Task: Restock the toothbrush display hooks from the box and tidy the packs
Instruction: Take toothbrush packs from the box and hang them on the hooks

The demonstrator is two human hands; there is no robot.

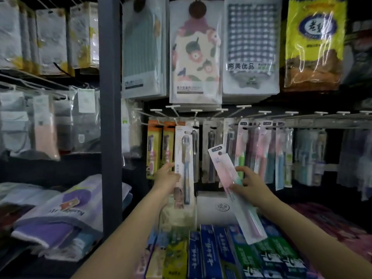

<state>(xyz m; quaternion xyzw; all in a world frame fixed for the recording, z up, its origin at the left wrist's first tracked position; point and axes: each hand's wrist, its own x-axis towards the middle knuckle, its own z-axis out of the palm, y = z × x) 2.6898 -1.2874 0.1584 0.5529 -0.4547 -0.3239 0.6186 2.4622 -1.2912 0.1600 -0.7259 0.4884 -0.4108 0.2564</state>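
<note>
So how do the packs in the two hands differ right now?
The left hand holds a white-carded pack upright, with a dark blue brush in it. The right hand holds a pink pack tilted, its top leaning left. Both are long, single toothbrush packs.

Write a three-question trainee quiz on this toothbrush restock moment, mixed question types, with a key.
1. True or false: the left hand holds a white pack with a dark-handled brush.
2. The pink pack in the right hand is: A) upright on a hook, B) tilted, off the hooks, C) lying on the toothpaste boxes.
3. Fill in: the two packs left of the white pack are ____.

Key: 1 true; 2 B; 3 orange.
</note>
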